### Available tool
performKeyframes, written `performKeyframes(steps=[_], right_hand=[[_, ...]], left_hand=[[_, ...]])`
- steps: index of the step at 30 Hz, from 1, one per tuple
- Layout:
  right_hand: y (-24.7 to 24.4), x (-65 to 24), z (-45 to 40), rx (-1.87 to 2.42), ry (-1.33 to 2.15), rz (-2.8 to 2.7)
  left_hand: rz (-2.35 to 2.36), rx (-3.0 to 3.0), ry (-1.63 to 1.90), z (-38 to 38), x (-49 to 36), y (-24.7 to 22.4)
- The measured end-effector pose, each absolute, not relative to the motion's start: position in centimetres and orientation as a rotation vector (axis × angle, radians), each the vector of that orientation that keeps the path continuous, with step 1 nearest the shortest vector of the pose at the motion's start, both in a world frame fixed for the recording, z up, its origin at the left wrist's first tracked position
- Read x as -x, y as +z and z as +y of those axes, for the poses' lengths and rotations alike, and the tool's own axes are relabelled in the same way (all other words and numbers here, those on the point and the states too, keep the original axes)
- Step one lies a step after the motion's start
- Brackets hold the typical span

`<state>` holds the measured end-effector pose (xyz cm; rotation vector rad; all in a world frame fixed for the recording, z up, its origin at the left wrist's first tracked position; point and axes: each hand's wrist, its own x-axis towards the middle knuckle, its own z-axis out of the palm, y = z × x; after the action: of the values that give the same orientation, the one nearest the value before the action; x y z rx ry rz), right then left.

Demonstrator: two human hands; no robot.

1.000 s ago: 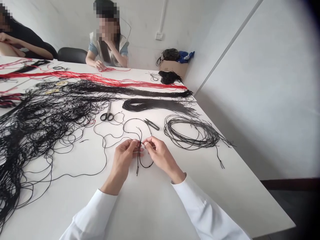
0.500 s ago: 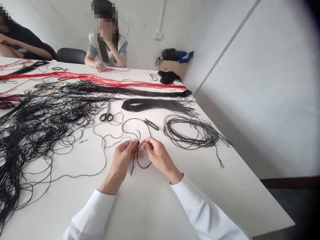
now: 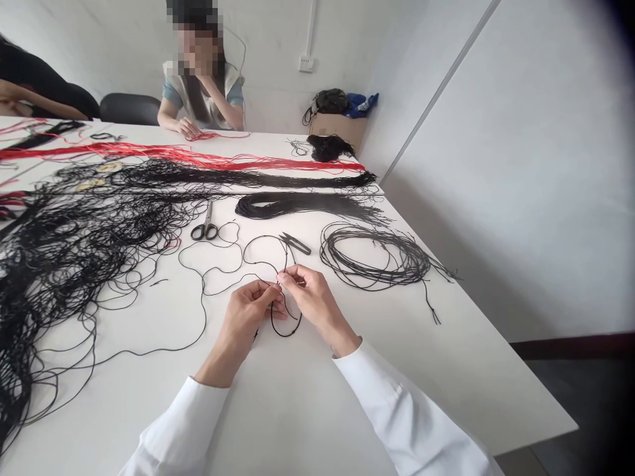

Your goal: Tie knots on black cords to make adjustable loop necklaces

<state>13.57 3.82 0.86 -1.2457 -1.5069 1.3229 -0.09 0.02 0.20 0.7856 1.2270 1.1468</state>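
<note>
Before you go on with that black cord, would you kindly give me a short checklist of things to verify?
Both hands on the cord: ok, left hand and right hand pinch the black cord together.
Any knot at the fingertips: cannot tell, fingers hide it.
Thread snips nearby: ok, just beyond the hands.
Scissors nearby: ok, left of the snips.
Cord's tail apart from the tangle: cannot tell where it ends.

The right hand (image 3: 308,297) has risen and pinches the cord (image 3: 286,328) higher up, its fingertips now against the left hand (image 3: 248,314). Below them, the cord's loop hangs rounder, and the loose ends, which dangled clear earlier, are now mostly tucked behind the left hand. The whole table (image 3: 446,370) sits slightly further left and higher in view.
</note>
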Motion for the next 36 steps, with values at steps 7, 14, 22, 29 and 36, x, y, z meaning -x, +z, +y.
performKeyframes(steps=[7, 14, 22, 29, 36], right_hand=[[1.0, -14.3, 3.4, 1.267, 1.387, -1.536], [0.7, -13.9, 3.0, 1.307, 1.335, -1.678], [0.7, -13.7, 2.9, 1.308, 1.143, -1.824], [0.6, -13.7, 2.8, 1.299, 1.242, -1.71], [1.0, -13.9, 3.3, 1.258, 1.367, -1.534]], left_hand=[[1.219, -0.692, 1.209, 0.1, 0.3, 0.1], [1.217, -0.667, 1.278, 0.3, 0.5, -0.2], [1.263, -0.638, 1.318, 0.6, 0.7, -0.3], [1.257, -0.717, 1.201, 0.4, 1.0, 0.2], [1.217, -0.799, 1.145, 0.0, 0.4, 0.4]])
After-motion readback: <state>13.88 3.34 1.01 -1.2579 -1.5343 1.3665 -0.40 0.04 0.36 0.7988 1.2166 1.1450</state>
